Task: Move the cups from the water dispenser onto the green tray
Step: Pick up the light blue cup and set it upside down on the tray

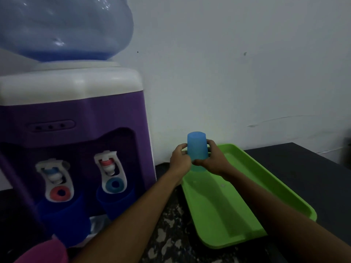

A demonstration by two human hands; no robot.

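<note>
Both hands, left hand [179, 160] and right hand [212, 160], close around an upside-down translucent light-blue plastic cup [197, 149] at the far left corner of the green rectangular plastic tray [237, 196]; two dark-blue cups [66, 217] sit under the purple water dispenser [76, 145].

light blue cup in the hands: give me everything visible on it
The light blue cup is a plain, translucent, plastic-looking tumbler, tapered, held upside down with its closed base on top and wider rim down. It is roughly upright, over the far left end of the green tray. The left hand and right hand grip its sides. Whether the rim touches the tray cannot be told.
</note>
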